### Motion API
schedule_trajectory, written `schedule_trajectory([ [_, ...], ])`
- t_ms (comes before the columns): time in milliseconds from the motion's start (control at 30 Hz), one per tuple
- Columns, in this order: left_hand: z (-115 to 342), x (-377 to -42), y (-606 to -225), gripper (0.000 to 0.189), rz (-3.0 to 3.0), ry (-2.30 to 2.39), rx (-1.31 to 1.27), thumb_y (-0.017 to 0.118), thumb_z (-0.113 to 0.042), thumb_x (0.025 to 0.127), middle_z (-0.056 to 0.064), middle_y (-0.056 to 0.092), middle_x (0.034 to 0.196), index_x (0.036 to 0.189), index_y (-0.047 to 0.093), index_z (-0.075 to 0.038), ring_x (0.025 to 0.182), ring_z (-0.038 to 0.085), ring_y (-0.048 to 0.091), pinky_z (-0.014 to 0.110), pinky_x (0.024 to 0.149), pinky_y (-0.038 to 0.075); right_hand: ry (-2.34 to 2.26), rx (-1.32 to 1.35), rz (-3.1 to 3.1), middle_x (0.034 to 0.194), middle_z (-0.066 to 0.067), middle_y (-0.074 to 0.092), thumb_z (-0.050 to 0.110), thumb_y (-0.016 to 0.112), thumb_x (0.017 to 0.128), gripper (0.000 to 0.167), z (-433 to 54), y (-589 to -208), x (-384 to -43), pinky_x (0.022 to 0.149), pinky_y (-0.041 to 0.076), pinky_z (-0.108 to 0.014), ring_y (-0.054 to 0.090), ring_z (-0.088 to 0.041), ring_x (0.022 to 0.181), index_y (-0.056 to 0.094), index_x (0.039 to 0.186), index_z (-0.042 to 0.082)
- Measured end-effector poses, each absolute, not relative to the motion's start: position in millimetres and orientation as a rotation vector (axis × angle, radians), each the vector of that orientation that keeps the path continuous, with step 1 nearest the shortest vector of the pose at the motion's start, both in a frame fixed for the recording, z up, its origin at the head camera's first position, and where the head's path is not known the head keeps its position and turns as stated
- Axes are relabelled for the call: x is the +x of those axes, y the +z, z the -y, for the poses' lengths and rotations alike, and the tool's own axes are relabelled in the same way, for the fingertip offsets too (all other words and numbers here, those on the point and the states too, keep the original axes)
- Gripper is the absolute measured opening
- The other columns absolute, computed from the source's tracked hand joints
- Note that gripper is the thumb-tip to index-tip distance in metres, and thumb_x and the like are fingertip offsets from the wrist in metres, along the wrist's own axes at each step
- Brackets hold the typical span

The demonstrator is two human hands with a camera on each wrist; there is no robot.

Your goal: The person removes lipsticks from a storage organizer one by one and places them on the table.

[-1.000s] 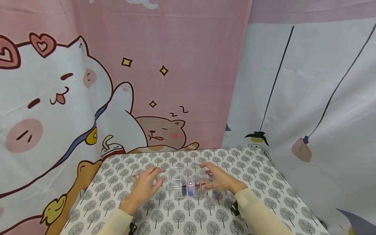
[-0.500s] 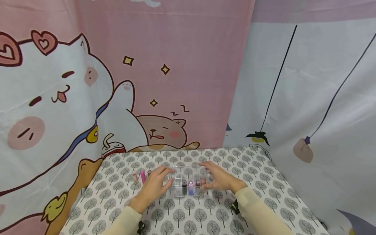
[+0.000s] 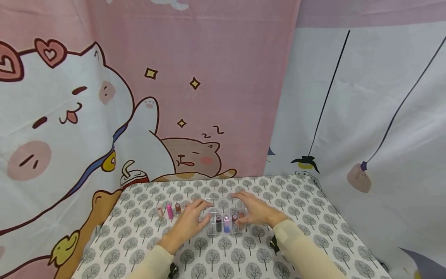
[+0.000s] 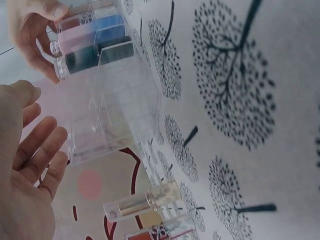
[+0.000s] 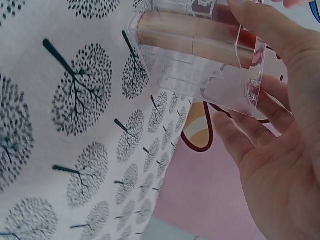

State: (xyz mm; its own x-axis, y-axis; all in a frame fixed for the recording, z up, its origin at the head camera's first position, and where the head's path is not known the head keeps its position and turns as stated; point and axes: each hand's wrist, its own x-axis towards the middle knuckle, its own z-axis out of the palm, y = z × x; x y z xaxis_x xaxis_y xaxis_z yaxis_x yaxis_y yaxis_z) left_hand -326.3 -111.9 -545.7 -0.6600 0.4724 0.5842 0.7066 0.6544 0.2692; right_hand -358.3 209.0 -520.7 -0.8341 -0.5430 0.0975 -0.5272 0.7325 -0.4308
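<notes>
A clear plastic lipstick organizer [image 3: 213,231] with divided compartments stands on the table in front of me. It holds a dark tube [image 4: 82,59], a pink-and-blue lipstick [image 4: 90,36], a dark red one [image 3: 234,219] and a peach-coloured one [image 5: 195,42], side by side toward its right end. My right hand [image 3: 252,209] grips that right end, thumb at the front top edge and fingers behind. At the organizer's left end is my left hand [image 3: 189,217], its fingers relaxed and spread. In the left wrist view a gap shows between those fingers and the clear wall.
Left of the organizer stand several more lipsticks: a pale pink one [image 3: 160,210], a bright pink one [image 3: 169,211] and a brown one [image 3: 178,208], with another partly hidden behind my left hand. A tree-print cloth [image 3: 223,255] covers the table. A cartoon curtain [image 3: 244,97] hangs behind.
My left hand has moved right along the organizer, uncovering the lipsticks on the left. The right hand has shifted slightly left, while the lipsticks inside stay in nearly the same place.
</notes>
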Motion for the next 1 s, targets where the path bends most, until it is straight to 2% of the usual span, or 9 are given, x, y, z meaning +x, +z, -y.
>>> schedule_trajectory([
  [233, 102.7, -325.1, -542.5, 0.035, 2.487, -0.704, -0.952, 0.090, -0.018, 0.104, 0.002, 0.080, 0.131, 0.137, 0.079, -0.014, 0.118, 0.022, 0.081, 0.041, 0.105, 0.073, -0.659, -0.920, -2.896, 0.182, -0.016, 0.050, 0.040, 0.105, 0.087, 0.102, -203.9, -510.6, -360.7, 0.139, 0.042, -0.071, 0.049, -0.047, 0.168, 0.054, 0.172, 0.017],
  [533, 93.5, -323.6, -549.6, 0.032, 2.597, -0.770, -0.971, 0.088, -0.021, 0.106, 0.003, 0.079, 0.125, 0.136, 0.080, -0.013, 0.108, 0.025, 0.083, 0.027, 0.086, 0.072, -0.675, -0.930, -2.869, 0.174, -0.015, 0.058, 0.039, 0.106, 0.086, 0.100, -206.4, -513.2, -359.9, 0.136, 0.050, -0.066, 0.060, -0.043, 0.158, 0.056, 0.169, 0.014],
  [700, 91.8, -324.9, -551.6, 0.033, 2.609, -0.750, -0.960, 0.088, -0.023, 0.106, 0.001, 0.079, 0.125, 0.137, 0.080, -0.012, 0.107, 0.021, 0.082, 0.027, 0.087, 0.071, -0.675, -0.959, -2.881, 0.168, -0.012, 0.062, 0.038, 0.107, 0.085, 0.100, -205.3, -513.7, -361.3, 0.134, 0.052, -0.064, 0.064, -0.041, 0.154, 0.057, 0.168, 0.012],
  [1000, 93.4, -326.2, -552.4, 0.028, 2.618, -0.759, -0.982, 0.088, -0.021, 0.106, 0.001, 0.080, 0.121, 0.132, 0.082, -0.011, 0.105, 0.022, 0.082, 0.024, 0.088, 0.071, -0.674, -0.969, -2.878, 0.167, -0.013, 0.063, 0.038, 0.107, 0.085, 0.099, -202.9, -511.6, -361.9, 0.134, 0.053, -0.064, 0.065, -0.041, 0.153, 0.058, 0.166, 0.010],
])
